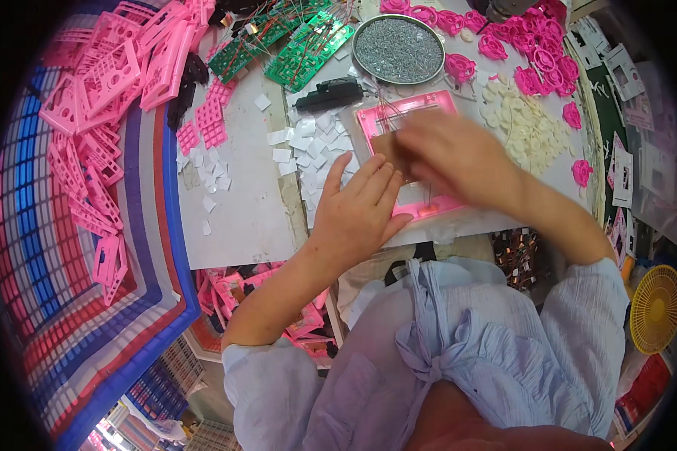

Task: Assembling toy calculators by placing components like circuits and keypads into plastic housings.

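Note:
A rectangular pink plastic casing [442, 101] lies on the worktable in front of me, slightly tilted. My left hand [357, 214] rests against its near left side, fingers stretched out and the thumb along the lower edge. Over the casing's middle is my right hand [459, 154], its fingers smeared by motion, so whether they hold anything is unclear. Partly beneath those fingers shows a flat brown piece [386, 145]. Thin wires run near the casing's top left, close to a black elongated part [329, 95]. Much of the casing's inside is hidden by both hands.
White square pads [320, 150] are scattered left of the casing. Beyond stand a round dish of small metal screws [366, 30] and green circuit boards [312, 52]. Cream pieces [523, 124] and magenta parts [549, 56] lie right. Pink panels [113, 83] pile up at left.

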Demonstrator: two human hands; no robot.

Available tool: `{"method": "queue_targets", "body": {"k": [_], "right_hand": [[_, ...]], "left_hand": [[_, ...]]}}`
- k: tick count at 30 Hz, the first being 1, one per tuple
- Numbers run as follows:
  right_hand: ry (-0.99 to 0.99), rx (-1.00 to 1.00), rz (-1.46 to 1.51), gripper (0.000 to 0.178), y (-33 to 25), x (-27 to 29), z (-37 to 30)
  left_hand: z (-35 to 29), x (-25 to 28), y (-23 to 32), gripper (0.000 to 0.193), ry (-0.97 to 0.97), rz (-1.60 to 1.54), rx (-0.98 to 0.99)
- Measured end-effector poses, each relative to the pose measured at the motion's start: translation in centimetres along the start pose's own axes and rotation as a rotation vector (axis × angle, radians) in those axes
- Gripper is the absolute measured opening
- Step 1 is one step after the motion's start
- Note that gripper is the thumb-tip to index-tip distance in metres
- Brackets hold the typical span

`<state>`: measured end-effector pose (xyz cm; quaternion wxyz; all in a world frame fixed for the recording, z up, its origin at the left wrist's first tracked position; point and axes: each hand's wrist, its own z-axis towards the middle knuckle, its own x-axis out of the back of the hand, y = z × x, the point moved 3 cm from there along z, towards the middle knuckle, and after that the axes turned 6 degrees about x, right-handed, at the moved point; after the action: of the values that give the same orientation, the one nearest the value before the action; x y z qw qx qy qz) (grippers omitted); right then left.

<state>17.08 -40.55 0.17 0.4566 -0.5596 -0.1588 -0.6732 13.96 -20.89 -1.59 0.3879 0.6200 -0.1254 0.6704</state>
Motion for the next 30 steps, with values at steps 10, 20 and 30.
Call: {"method": "queue_targets", "body": {"k": [10, 20, 30], "right_hand": [[-0.25, -0.021, -0.086, 0.046, -2.1, -0.9, -0.5], [1.34, -0.206, 0.544, 0.032, 15.7, 16.0, -3.8], [0.487, -0.512, 0.886, 0.04, 11.7, 13.1, 2.4]], "left_hand": [[1.4, 0.9, -0.2, 0.054, -0.111, -0.058, -0.034], [13.4, 2.6, -6.1, 0.017, 0.208, -0.365, 0.213], [21.2, -3.5, -8.4, 0.018, 0.061, 0.186, -0.037]]}}
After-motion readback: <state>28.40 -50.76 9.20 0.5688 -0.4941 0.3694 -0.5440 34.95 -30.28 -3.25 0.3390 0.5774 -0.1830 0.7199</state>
